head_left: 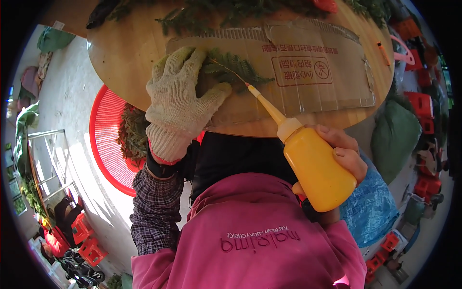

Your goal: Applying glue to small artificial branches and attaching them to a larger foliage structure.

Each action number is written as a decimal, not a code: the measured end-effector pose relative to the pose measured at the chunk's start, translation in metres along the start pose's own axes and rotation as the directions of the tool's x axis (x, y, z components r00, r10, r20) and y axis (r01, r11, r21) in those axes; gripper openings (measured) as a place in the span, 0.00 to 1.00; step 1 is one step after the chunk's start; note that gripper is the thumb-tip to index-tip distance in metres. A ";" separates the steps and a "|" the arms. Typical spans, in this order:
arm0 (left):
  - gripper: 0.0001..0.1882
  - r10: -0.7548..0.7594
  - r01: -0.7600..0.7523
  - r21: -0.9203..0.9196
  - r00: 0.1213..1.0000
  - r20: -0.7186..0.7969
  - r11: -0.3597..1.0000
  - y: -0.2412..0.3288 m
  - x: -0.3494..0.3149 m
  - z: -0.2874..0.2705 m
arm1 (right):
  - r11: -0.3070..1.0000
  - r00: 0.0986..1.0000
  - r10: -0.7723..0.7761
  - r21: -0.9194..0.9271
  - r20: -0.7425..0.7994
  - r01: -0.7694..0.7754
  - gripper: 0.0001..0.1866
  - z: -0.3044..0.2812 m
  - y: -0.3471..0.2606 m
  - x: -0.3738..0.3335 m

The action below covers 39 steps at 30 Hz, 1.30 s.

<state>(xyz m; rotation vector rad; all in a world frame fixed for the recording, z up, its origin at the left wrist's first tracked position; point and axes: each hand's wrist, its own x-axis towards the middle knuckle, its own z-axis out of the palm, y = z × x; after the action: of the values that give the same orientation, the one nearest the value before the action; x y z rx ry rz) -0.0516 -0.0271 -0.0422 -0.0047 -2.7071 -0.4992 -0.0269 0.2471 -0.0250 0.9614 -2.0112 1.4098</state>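
Note:
My left hand point(178, 96), in a pale knitted work glove, lies on the cardboard sheet point(245, 108) with its fingers stretched and the thumb apart. Between and beside its index finger and thumb rests a small green fern-like sprig point(248, 70), its left end next to the fingertips. My bare right hand point(344, 151) is wrapped around a yellow squeeze bottle point(315, 164) with a long tapered nozzle. The bottle tilts up and left, its tip over the sprig; whether the tip touches it I cannot tell.
The cardboard lies on a round wooden table point(120, 53). More green branches point(231, 12) and an orange marker-like stick point(383, 53) are on the table. Below its left edge stands a red mesh basket point(103, 139) of brownish foliage. A green sack point(394, 137) and blue plastic sheeting point(370, 207) lie at right.

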 end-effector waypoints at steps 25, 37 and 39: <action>0.28 0.281 -0.274 0.087 0.957 -0.075 0.958 0.034 0.020 -0.032 | 0.999 0.995 0.017 0.040 -0.097 -0.013 0.39 -0.011 0.018 -0.011; 0.24 0.346 -0.346 -0.008 0.935 0.083 0.938 0.036 0.035 -0.010 | 0.983 0.995 0.030 0.181 -0.094 -0.012 0.45 -0.018 0.040 -0.019; 0.24 0.346 -0.346 -0.018 0.934 0.087 0.938 0.035 0.036 -0.009 | 0.978 0.995 0.035 0.208 -0.090 -0.016 0.46 -0.019 0.043 -0.020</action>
<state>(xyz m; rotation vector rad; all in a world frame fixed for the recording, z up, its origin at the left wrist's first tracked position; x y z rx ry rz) -0.0791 0.0004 -0.0090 -0.5072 -2.7063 -0.4013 -0.0475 0.2792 -0.0587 0.9394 -1.8421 1.6723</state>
